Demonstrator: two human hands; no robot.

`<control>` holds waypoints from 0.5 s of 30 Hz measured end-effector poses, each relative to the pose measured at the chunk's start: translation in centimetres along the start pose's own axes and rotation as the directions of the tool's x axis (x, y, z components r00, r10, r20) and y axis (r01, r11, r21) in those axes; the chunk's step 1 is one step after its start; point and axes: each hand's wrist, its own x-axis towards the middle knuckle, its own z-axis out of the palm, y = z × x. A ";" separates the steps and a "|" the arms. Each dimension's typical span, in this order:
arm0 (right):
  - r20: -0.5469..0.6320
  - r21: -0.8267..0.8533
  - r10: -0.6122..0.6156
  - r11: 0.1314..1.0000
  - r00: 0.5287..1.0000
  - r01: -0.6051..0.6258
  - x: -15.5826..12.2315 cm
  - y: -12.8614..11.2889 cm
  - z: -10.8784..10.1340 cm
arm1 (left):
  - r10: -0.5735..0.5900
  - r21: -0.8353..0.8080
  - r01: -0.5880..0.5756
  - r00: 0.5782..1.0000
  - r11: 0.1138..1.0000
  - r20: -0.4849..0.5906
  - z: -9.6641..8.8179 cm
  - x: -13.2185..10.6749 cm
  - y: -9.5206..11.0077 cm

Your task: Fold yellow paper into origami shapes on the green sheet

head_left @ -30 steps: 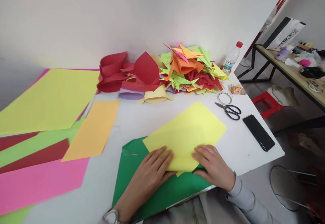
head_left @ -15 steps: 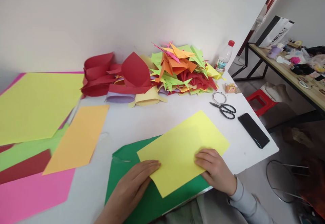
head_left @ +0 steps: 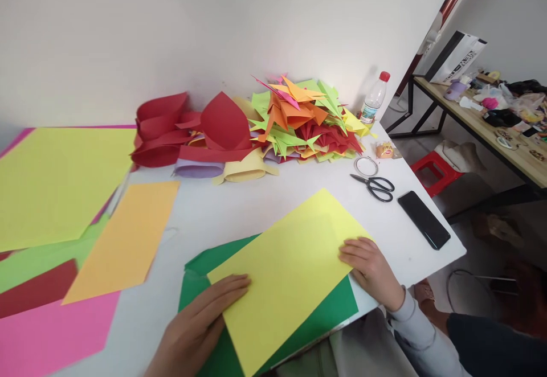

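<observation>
A yellow sheet of paper [head_left: 282, 269] lies at a slant over a green sheet [head_left: 337, 303] at the table's front edge. My left hand [head_left: 209, 308] holds the yellow sheet by its left edge, fingers closed together on top and the thumb hidden. At the right edge, my right hand [head_left: 370, 266] grips the same sheet, its fingers bent over the paper. Black-handled scissors [head_left: 378, 188] and a roll of clear tape [head_left: 366, 166] lie beyond my right hand, with a black phone [head_left: 424, 219] to the right of them.
Folded paper pieces [head_left: 299, 118] are heaped against the wall beside curled red paper shapes [head_left: 224, 121]. Coloured sheets [head_left: 60, 177] overlap on the left, an orange one [head_left: 123, 237] nearest. A bottle [head_left: 374, 101] stands at the back right. Someone's dark-clothed leg [head_left: 491, 340] shows at lower right.
The yellow sheet has shifted left and toward me and turned slightly. My left hand has moved left with it; my right hand has slid to its right edge. A person's leg has appeared at lower right.
</observation>
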 end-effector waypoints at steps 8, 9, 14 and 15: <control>-0.163 -0.072 0.057 0.995 0.985 -0.070 -1.0 0.9 -0.5 | 0.046 0.157 -0.031 0.994 0.987 -0.095 -0.9 -0.1 -0.6; -0.178 -0.067 0.051 0.996 0.983 -0.064 -1.1 0.8 -0.5 | 0.047 0.162 -0.031 0.994 0.986 -0.100 -0.9 0.1 -0.2; -0.207 -0.051 0.051 0.997 0.977 -0.063 -1.4 0.1 -0.9 | 0.042 0.030 -0.041 0.997 0.999 -0.061 -0.5 0.2 1.9; -0.210 -0.034 0.051 0.998 0.976 -0.059 -1.4 0.1 -0.9 | 0.035 -0.006 -0.036 0.998 0.999 -0.059 -0.4 0.1 2.0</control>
